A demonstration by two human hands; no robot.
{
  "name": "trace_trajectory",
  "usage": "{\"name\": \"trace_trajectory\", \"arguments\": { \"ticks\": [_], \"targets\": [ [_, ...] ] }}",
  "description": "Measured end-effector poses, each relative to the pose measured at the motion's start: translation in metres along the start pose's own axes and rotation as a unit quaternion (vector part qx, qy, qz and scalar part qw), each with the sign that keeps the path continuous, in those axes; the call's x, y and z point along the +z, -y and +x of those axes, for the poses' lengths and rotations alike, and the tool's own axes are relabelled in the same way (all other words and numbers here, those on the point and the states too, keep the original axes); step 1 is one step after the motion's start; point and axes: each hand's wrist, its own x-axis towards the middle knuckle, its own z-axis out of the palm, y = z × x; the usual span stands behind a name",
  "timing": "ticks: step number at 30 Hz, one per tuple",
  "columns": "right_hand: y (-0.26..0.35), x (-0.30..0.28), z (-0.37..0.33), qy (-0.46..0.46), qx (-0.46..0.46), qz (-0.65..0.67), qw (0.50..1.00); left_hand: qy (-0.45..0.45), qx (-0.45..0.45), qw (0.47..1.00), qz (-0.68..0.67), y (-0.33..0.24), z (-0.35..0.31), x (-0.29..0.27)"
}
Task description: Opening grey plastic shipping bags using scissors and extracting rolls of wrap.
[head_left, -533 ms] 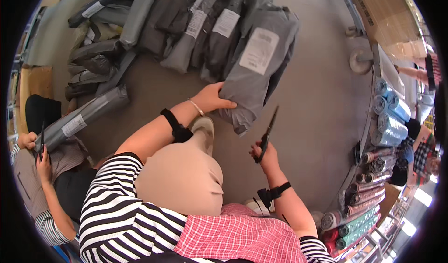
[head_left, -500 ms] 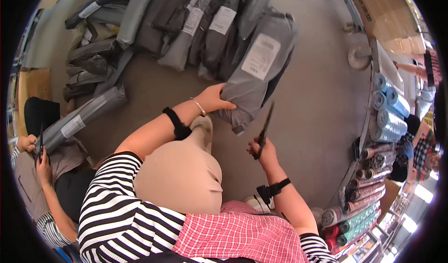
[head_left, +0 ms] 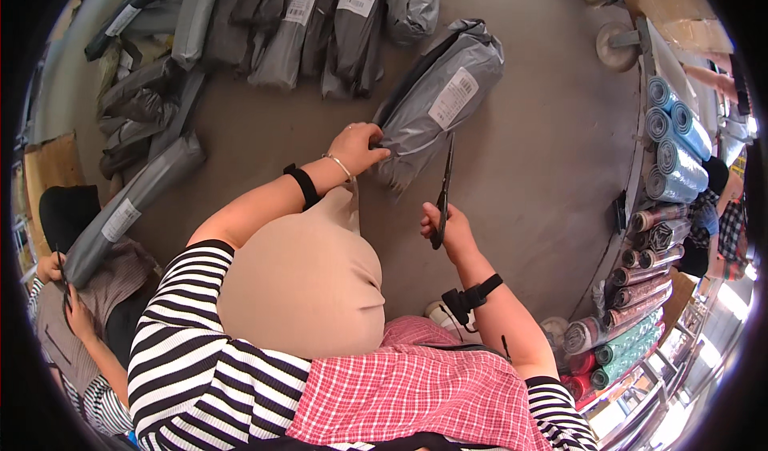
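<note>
My left hand [head_left: 358, 147] grips the near end of a grey plastic mailer bag [head_left: 440, 99] with a white label, lifted off the floor in front of me. My right hand [head_left: 448, 227] holds black scissors [head_left: 442, 187], blades pointing up beside the bag's lower right edge. Whether the blades touch the bag I cannot tell. Both wrists wear black bands.
Several grey mailer bags [head_left: 264, 27] lie in a row on the grey floor [head_left: 544, 171] ahead and to the left. Rolls of blue and patterned material [head_left: 664, 147] line shelves on the right. Another person [head_left: 72, 307] sits at the left holding a grey bag.
The grey bag has been lifted higher and turned, and my right hand has raised the scissors so the blades stand upright next to the bag.
</note>
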Motion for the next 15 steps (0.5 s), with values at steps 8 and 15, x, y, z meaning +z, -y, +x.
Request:
{"name": "trace_trajectory", "arguments": {
  "ticks": [8, 15],
  "targets": [
    [-0.021, 0.016, -0.011, 0.128, 0.019, 0.026, 0.991, 0.131, -0.046, 0.984, -0.111, -0.007, 0.012, -0.001],
    [-0.023, 0.028, -0.016, 0.159, 0.06, 0.037, 0.985, 0.125, -0.053, 0.974, -0.181, -0.012, 0.005, 0.005]
  ]
}}
